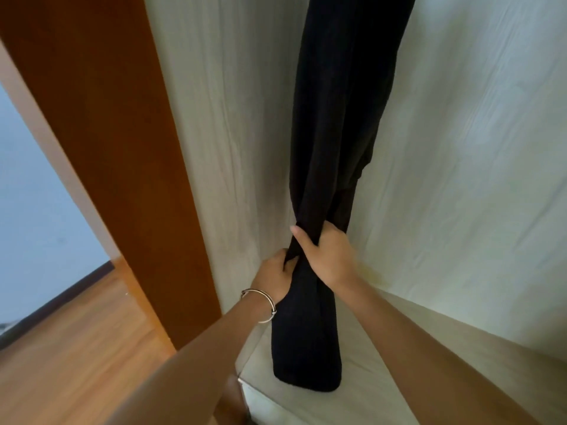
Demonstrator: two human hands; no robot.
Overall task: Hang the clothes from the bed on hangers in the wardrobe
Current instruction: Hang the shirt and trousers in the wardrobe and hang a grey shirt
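Hanging black garment (334, 118) bunched — right hand (326, 257) fingers (333, 230) curled round it | left hand (273, 273) pinching it just below

Wood floor (76, 348) btm left, dark skirting (61, 297) w/ pale wall (30, 194) above.

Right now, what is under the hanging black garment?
The pale wardrobe shelf lies under the black garment; its hem hides the spot beneath. I cannot tell whether they touch.
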